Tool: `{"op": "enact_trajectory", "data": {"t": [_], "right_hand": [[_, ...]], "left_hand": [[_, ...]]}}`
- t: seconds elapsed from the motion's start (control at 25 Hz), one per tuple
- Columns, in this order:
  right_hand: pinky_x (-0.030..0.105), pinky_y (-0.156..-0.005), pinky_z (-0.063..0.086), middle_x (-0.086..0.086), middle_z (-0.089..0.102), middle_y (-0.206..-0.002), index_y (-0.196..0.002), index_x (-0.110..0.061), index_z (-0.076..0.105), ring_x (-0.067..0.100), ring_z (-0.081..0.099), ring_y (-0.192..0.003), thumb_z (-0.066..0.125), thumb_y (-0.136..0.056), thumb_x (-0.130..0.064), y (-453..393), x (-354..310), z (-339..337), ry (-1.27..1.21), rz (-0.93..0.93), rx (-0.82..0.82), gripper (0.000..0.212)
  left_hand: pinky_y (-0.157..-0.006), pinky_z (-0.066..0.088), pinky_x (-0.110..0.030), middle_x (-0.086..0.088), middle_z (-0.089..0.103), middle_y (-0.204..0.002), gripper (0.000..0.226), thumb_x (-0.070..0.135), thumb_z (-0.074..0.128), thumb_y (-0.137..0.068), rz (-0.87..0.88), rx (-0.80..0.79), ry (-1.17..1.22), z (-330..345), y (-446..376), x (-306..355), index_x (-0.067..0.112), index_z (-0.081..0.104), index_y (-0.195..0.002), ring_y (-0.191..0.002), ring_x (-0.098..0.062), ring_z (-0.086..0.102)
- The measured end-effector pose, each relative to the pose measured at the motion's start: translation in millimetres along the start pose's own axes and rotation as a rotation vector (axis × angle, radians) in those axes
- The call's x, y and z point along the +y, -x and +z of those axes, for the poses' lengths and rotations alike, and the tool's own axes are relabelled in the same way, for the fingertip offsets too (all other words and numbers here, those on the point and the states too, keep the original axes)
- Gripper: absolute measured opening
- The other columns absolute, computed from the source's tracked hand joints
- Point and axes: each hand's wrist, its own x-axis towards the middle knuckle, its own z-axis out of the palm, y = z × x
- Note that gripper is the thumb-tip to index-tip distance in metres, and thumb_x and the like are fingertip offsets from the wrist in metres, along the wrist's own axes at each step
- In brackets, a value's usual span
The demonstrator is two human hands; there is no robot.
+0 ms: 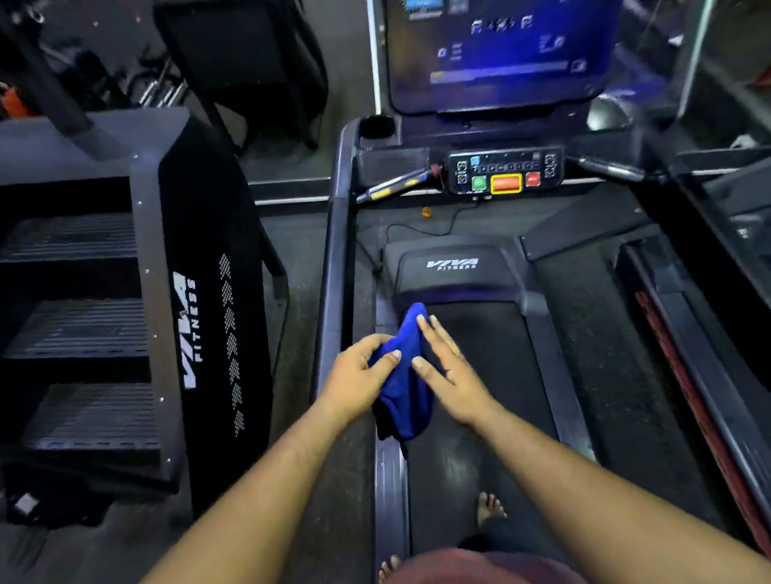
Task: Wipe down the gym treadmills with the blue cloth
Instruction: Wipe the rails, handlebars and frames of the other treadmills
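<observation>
Standing on a treadmill (470, 377), a person holds a bunched blue cloth (402, 381) between 2 hands above the belt's left edge. The left hand (357, 374) has its grip curled around the cloth, thumb on top. The right hand (447, 369) lies with straight fingers flat against the cloth's other side. Ahead, the console (505, 171) shows green, orange and red buttons under a glowing blue screen (499, 36), its text too blurred to read. A black stair machine (186, 304), apparently marked VIVA FITNESS, stands to the left.
</observation>
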Motion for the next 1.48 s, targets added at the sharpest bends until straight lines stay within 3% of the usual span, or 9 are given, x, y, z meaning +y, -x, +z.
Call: {"op": "enact_trajectory", "data": {"t": [0.2, 0.32, 0.44, 0.64, 0.72, 1.0, 1.16, 1.32, 1.48], "right_hand": [[0.005, -0.100, 0.035, -0.024, 0.044, -0.143, -0.154, -0.031, 0.028, -0.018, 0.041, -0.126, 0.064, -0.096, -0.027, -29.2, 9.6, -94.9, -0.302, 0.119, 0.126, 0.068], [0.023, -0.090, 0.052, -0.006, 0.070, -0.116, -0.123, -0.021, 0.060, 0.009, 0.064, -0.107, 0.078, -0.082, -0.031, -56.9, 26.1, -160.7, -0.399, 0.131, 0.244, 0.046], [0.047, -0.089, 0.055, 0.007, 0.073, -0.100, -0.101, -0.018, 0.064, 0.019, 0.067, -0.091, 0.080, -0.073, -0.040, -80.0, 36.4, -206.9, -0.490, 0.143, 0.361, 0.039], [0.032, -0.078, 0.056, -0.002, 0.072, -0.088, -0.094, -0.017, 0.061, 0.012, 0.066, -0.082, 0.074, -0.087, -0.027, -110.3, 47.2, -285.8, -0.429, 0.148, 0.480, 0.018], [0.024, -0.074, 0.052, -0.006, 0.070, -0.088, -0.096, -0.018, 0.061, 0.008, 0.065, -0.080, 0.074, -0.088, -0.027, -125.2, 57.9, -314.2, -0.339, 0.152, 0.584, 0.018], [0.026, -0.080, 0.049, -0.008, 0.067, -0.098, -0.107, -0.023, 0.057, 0.013, 0.065, -0.092, 0.078, -0.083, -0.033, -186.0, 106.3, -382.0, -0.150, 0.236, 0.859, 0.034], [0.030, -0.088, 0.049, -0.013, 0.064, -0.101, -0.112, -0.023, 0.056, 0.016, 0.063, -0.098, 0.076, -0.085, -0.025, -230.3, 123.1, -403.4, -0.108, 0.291, 0.942, 0.033], [0.038, -0.093, 0.049, -0.002, 0.064, -0.110, -0.119, -0.020, 0.053, 0.021, 0.062, -0.103, 0.076, -0.085, -0.026, -271.6, 131.5, -424.8, 0.000, 0.351, 1.031, 0.041], [0.028, -0.090, 0.043, 0.000, 0.061, -0.120, -0.122, -0.017, 0.052, 0.021, 0.059, -0.108, 0.073, -0.088, -0.028, -306.8, 130.3, -454.2, 0.139, 0.424, 1.058, 0.042]], "left_hand": [[-0.090, 0.055, -0.031, 0.003, 0.075, -0.106, 0.022, 0.019, 0.067, -0.092, 0.069, -0.215, 0.087, 37.2, -60.3, 61.2, 0.022, 0.070, -0.113, -0.097, -0.011, 0.069], [-0.086, 0.051, -0.018, 0.003, 0.072, -0.109, 0.033, 0.018, 0.076, -0.086, 0.111, -0.150, 0.084, 72.5, -111.5, 99.7, 0.022, 0.068, -0.118, -0.097, 0.000, 0.066], [-0.075, 0.050, -0.010, -0.003, 0.065, -0.111, 0.053, 0.005, 0.080, -0.080, -0.039, -0.035, 0.236, 102.8, -149.6, 123.5, 0.013, 0.056, -0.126, -0.090, 0.003, 0.064], [-0.079, 0.060, -0.035, -0.011, 0.076, -0.099, 0.032, 0.007, 0.082, -0.079, -0.124, -0.168, 0.269, 156.4, -220.7, 154.2, 0.004, 0.069, -0.108, -0.090, -0.024, 0.071], [-0.077, 0.058, -0.033, -0.007, 0.077, -0.092, 0.026, 0.011, 0.082, -0.080, -0.079, -0.111, 0.197, 174.2, -258.6, 169.1, 0.007, 0.070, -0.103, -0.085, -0.020, 0.071], [-0.062, 0.042, -0.018, 0.013, 0.061, -0.071, 0.017, 0.022, 0.078, -0.083, 0.196, -0.105, -0.160, 224.7, -390.3, 200.7, 0.026, 0.066, -0.095, -0.061, 0.001, 0.053], [-0.070, 0.041, -0.022, 0.008, 0.068, -0.083, 0.021, 0.034, 0.076, -0.083, 0.297, -0.106, -0.328, 236.6, -459.4, 210.8, 0.029, 0.070, -0.103, -0.076, -0.007, 0.059], [-0.079, 0.047, -0.027, 0.005, 0.074, -0.095, 0.025, 0.039, 0.072, -0.084, 0.382, -0.195, -0.438, 243.5, -525.0, 223.9, 0.031, 0.068, -0.107, -0.094, -0.018, 0.067], [-0.078, 0.051, -0.033, 0.006, 0.072, -0.093, 0.020, 0.039, 0.066, -0.088, 0.398, -0.220, -0.483, 257.9, -570.9, 244.5, 0.030, 0.067, -0.106, -0.094, -0.021, 0.067]]}}
